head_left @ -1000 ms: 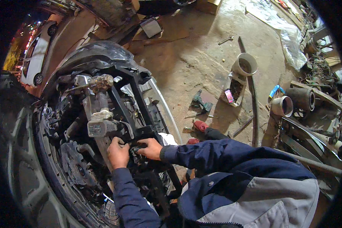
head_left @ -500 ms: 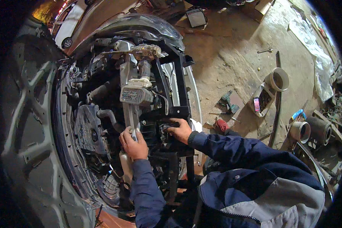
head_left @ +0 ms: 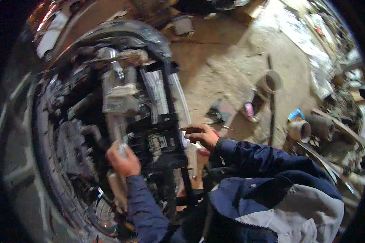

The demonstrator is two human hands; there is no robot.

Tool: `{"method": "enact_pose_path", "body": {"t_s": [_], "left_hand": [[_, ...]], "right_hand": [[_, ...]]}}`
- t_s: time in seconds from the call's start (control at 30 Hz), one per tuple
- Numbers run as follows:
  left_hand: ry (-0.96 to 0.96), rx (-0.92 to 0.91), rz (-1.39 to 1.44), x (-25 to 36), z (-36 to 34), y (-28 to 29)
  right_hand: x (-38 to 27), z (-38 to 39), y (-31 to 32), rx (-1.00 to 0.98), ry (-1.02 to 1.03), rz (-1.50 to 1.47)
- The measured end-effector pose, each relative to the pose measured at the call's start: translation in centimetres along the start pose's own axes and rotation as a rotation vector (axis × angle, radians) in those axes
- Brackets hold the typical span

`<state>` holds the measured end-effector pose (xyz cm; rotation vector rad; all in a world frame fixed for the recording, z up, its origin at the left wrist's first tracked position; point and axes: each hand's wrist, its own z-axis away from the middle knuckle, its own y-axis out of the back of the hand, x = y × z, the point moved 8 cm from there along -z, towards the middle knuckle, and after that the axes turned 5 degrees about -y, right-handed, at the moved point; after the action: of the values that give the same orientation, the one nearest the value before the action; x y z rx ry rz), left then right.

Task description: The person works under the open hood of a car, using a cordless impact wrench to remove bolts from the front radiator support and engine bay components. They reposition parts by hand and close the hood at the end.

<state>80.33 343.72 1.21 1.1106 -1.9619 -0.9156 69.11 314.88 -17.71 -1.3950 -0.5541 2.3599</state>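
Note:
My left hand (head_left: 125, 159) grips the lower end of a pale metal bar (head_left: 116, 126) at the car's front, its thumb and fingers on either side. My right hand (head_left: 203, 136) is raised over the right edge of the black front frame (head_left: 162, 121), fingers stretched out, with nothing visible in them. A dusty cordless power tool (head_left: 121, 101) with a large battery lies along the bar, beyond my left hand. Between my hands, a small metal part (head_left: 156, 146) sits in a recess of the black frame. Motion blurs the whole picture.
The raised hood (head_left: 18, 162) stands at the left, beside the engine bay (head_left: 71, 146). On the floor to the right are a green drill (head_left: 220, 111), a bucket (head_left: 270, 82), a phone (head_left: 249, 109), a long dark bar (head_left: 271, 121) and metal cylinders (head_left: 300, 131).
My right hand has come out of the recess in the black frame and moved right, its fingers straightening. My left hand stays at the bar. The whole view has shifted.

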Motion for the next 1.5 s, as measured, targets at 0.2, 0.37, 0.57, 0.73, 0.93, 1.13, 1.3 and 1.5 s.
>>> {"method": "enact_pose_path", "body": {"t_s": [0.2,0.37,0.57,0.73,0.93,1.13,1.3,1.5], "left_hand": [[0.072,0.009,0.111,2.8,2.2,1.2],[0.244,-0.117,0.184,5.2,7.4,-0.7],[0.248,-0.124,-0.156,4.4,8.3,-1.5],[0.204,-0.204,-0.382,5.2,7.8,-4.7],[0.254,-0.269,-0.436,7.2,6.9,-9.5],[0.267,-0.296,-0.468,8.1,6.9,-12.5],[0.281,-0.308,-0.48,9.1,7.3,-14.1],[0.297,-0.335,-0.485,9.0,7.1,-14.5]], "right_hand": [[6.8,8.8,25.8,0.595,-0.042,0.626],[20.9,18.4,46.6,0.927,-0.715,0.617],[24.7,18.4,58.6,0.724,-0.765,0.955],[28.7,12.7,69.6,0.56,-0.752,1.034],[35.6,4.3,78.9,0.581,-0.582,1.012],[36.6,0.8,82.8,0.628,-0.629,1.004],[36.2,-1.0,84.5,0.639,-0.675,0.969],[37.7,-2.4,87.9,0.884,-0.515,0.608]]}}
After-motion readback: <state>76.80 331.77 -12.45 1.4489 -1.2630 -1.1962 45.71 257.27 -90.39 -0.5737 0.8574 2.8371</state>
